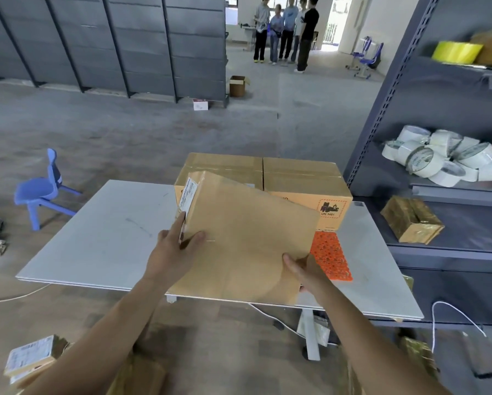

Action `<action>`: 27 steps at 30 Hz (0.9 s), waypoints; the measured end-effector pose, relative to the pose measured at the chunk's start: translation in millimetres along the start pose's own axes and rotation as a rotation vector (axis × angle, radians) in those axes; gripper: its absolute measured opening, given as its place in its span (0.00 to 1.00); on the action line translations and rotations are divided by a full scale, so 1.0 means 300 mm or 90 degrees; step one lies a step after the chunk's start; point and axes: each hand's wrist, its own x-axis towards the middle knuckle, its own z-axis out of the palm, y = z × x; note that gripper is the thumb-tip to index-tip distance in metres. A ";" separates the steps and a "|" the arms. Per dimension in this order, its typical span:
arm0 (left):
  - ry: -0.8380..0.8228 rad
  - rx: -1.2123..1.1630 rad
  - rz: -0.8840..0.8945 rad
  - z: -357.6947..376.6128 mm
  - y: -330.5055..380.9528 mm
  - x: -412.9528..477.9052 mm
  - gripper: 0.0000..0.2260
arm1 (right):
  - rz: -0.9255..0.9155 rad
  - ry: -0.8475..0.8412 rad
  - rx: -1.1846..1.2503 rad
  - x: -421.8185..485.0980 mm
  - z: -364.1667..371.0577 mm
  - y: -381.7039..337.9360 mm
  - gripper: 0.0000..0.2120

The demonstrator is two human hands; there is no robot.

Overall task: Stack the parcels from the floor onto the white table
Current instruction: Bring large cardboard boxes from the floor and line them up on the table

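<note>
A flat brown cardboard parcel point(245, 238) with a white label on its left side hangs tilted above the white table point(105, 240). My left hand point(173, 249) grips its left edge near the label, thumb on top. My right hand point(304, 270) grips its near right corner. Behind it on the table stand two larger brown boxes point(301, 181) side by side, the right one marked UN 3481. An orange patterned parcel point(329, 256) lies flat on the table in front of them. On the floor at the lower left lies another labelled parcel point(29, 359).
A grey shelf rack point(438, 195) stands to the right with tape rolls point(441, 159) and a taped box point(411, 219). A blue child's chair point(44, 189) stands left of the table. White cables trail on the floor. Several people stand far back.
</note>
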 end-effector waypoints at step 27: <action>-0.125 -0.338 -0.050 -0.146 -0.072 0.214 0.19 | -0.005 0.085 0.068 -0.002 -0.017 -0.278 0.21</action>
